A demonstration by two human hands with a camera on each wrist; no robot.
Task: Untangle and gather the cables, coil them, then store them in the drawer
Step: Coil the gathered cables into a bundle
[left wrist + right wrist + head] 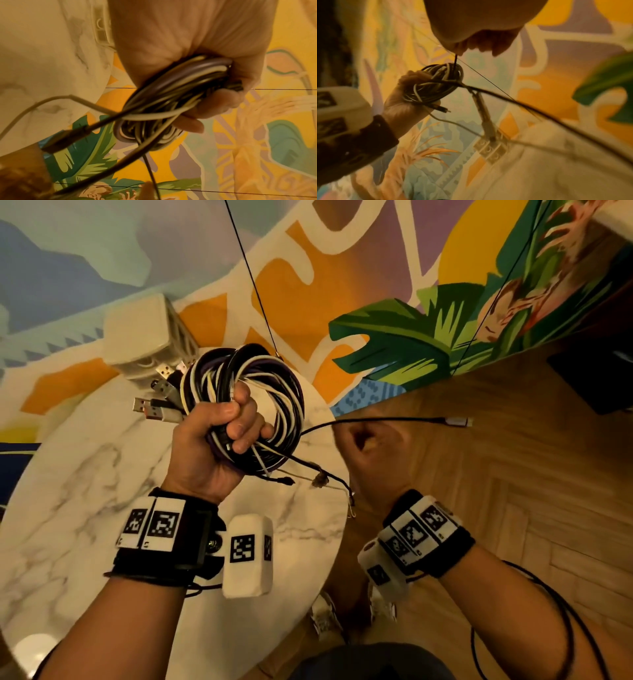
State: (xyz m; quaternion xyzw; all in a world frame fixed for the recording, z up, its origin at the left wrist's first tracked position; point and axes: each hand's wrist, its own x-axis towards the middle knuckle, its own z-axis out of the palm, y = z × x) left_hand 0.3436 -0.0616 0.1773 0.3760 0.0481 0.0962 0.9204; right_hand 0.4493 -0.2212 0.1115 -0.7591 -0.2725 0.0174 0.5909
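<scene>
My left hand (219, 440) is raised above the marble table and grips a coil of black, white and purple cables (260, 392) in its fist. Several USB plugs (157, 405) stick out of the coil to the left, and loose cable ends (320, 479) dangle below it. The left wrist view shows that coil (154, 94) clenched in the palm. To the right of the coil, my right hand (363, 440) is blurred with its fingers curled. In the right wrist view my right hand (471, 44) pinches a black cable (455, 59) that leads from the coil (436, 83). The cable's free end with its plug (455, 421) points right.
A white plastic box (144, 337) stands at the far edge of the round marble table (85, 474). A colourful painted surface lies beyond it, and wood floor (513, 491) to the right. A dark object (599, 378) sits at the upper right. Thin black lines (253, 285) cross the view.
</scene>
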